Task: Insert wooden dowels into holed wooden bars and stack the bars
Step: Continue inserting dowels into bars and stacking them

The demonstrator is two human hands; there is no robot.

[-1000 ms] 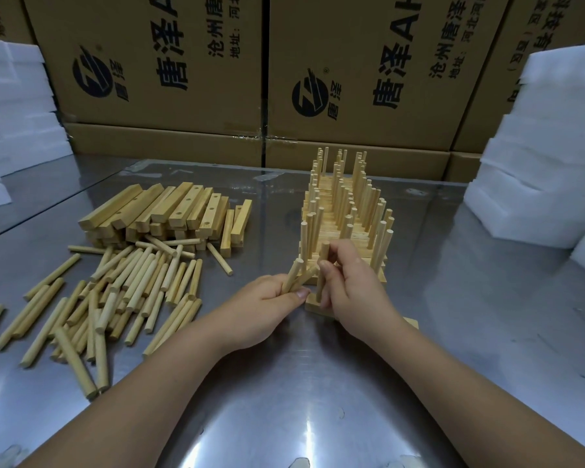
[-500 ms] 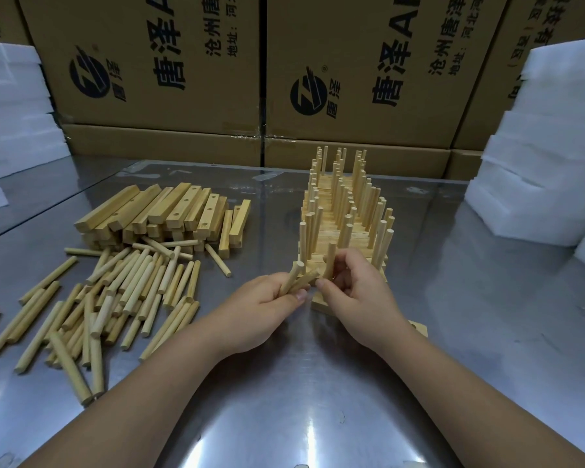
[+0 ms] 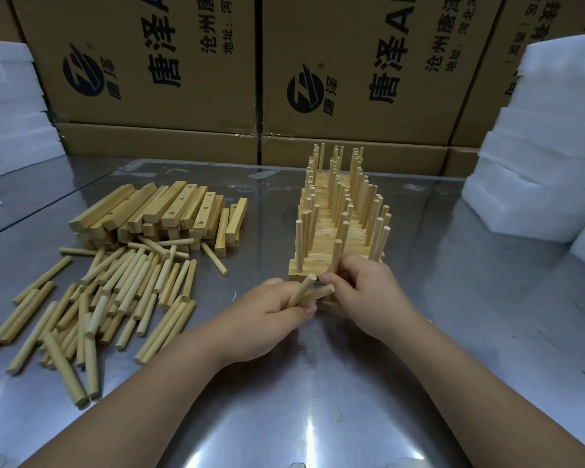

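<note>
A row of holed wooden bars with upright dowels (image 3: 343, 214) runs away from me at the table's centre. My right hand (image 3: 368, 295) sits at its near end, fingers curled round an upright dowel (image 3: 335, 255) standing in the nearest bar (image 3: 306, 266). My left hand (image 3: 267, 319) grips two loose dowels (image 3: 309, 292) that point up and right, their tips close to my right fingers. Another bar lies flat under my right hand, mostly hidden.
A pile of loose dowels (image 3: 115, 292) lies on the steel table (image 3: 318, 400) at the left. Behind it is a heap of bare holed bars (image 3: 163, 214). Cardboard boxes (image 3: 352, 79) form the back wall. White foam blocks (image 3: 547, 146) stack at the right and far left (image 3: 11, 106).
My right hand has slid down the upright dowel toward the bar. My left hand with its two dowels has stayed almost in place.
</note>
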